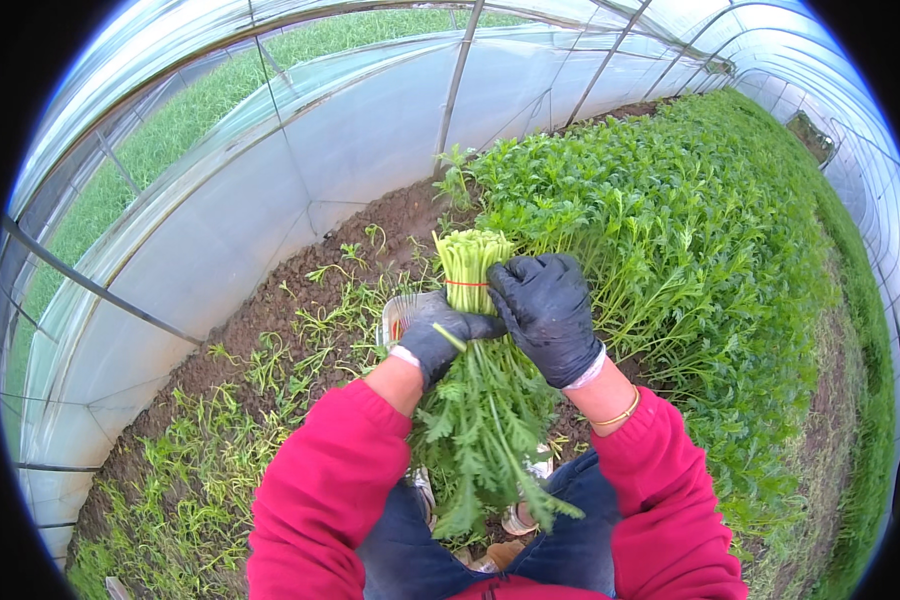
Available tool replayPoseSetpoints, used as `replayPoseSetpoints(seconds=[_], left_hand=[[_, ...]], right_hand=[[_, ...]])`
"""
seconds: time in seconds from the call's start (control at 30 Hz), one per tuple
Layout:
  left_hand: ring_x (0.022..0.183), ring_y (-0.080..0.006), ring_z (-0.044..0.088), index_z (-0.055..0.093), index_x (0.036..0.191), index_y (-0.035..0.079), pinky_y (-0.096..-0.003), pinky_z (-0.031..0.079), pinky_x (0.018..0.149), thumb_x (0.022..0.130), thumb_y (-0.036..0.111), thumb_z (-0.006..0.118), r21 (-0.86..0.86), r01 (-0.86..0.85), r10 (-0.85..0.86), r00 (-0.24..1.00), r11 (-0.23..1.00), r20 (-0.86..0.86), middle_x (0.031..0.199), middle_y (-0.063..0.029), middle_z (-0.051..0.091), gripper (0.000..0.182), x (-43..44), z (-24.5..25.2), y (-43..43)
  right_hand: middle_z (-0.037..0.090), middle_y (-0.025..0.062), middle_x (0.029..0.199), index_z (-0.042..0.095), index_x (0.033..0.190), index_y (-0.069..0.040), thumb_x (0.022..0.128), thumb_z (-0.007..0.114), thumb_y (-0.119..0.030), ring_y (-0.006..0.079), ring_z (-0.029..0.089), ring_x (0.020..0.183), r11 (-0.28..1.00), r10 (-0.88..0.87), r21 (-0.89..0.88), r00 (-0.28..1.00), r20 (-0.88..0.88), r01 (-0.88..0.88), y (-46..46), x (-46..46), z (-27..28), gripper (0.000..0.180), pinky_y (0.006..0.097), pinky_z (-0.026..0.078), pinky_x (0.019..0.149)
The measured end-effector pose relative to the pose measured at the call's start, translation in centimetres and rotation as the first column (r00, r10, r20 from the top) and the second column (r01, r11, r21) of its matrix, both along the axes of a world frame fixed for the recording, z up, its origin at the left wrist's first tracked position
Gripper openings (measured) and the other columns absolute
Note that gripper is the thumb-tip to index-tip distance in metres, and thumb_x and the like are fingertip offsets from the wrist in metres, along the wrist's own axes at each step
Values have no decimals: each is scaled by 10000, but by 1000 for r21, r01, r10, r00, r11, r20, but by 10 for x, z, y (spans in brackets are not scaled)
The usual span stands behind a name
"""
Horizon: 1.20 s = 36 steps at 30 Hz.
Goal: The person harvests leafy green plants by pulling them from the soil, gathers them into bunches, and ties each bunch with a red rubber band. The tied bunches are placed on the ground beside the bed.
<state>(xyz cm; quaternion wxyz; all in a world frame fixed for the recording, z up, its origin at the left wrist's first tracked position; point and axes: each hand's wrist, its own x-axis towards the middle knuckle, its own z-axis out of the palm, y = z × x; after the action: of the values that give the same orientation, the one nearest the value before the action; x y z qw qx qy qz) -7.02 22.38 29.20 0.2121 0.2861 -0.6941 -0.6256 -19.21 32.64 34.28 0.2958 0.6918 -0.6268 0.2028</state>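
A bunch of leafy greens (487,405) is held upside down before me, its pale cut stems (471,259) uppermost and its leaves hanging between my knees. My left hand (450,330), in a black glove, grips the bunch just below a red rubber band (461,283). One loose stem (450,337) juts out across that hand. My gloved right hand (547,315) is curled against the bunch's right side, fingers closed at the end of the visible band. Its fingertips are partly hidden, as is the band's far side.
Behind my left hand stands a pale plastic container (405,311) with something red inside. Dense standing greens (682,247) grow to the right. Scattered plants lie on the soil (270,296) at left, bordered by the plastic greenhouse wall (217,232) and metal poles (459,82).
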Motion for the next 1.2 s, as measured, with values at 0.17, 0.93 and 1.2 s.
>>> replayPoseSetpoints(seconds=[0.17,0.93,1.2], left_hand=[[848,-192,625,601,1057,49,-328,490,779,616,142,757,-100,-154,165,980,983,114,974,-95,659,477,4,21,20],[828,-203,626,562,1092,47,-323,496,771,775,121,651,-32,-342,316,896,939,-311,995,-57,648,338,-9,-5,-3],[831,-347,617,574,1048,92,-413,479,788,646,289,730,-449,-587,641,767,674,-42,909,-143,651,474,-15,15,3]], right_hand=[[544,71,765,562,757,-93,704,593,-142,270,520,733,998,-34,45,997,-70,37,-10,1,-2,78,392,404,676],[370,192,1389,295,1378,-10,712,721,-133,313,352,1298,813,538,-153,624,567,-562,-3,34,39,800,375,290,1063],[342,153,1400,260,1382,41,695,786,-172,230,373,1261,905,419,-357,341,842,-231,-38,25,9,891,332,326,1032]])
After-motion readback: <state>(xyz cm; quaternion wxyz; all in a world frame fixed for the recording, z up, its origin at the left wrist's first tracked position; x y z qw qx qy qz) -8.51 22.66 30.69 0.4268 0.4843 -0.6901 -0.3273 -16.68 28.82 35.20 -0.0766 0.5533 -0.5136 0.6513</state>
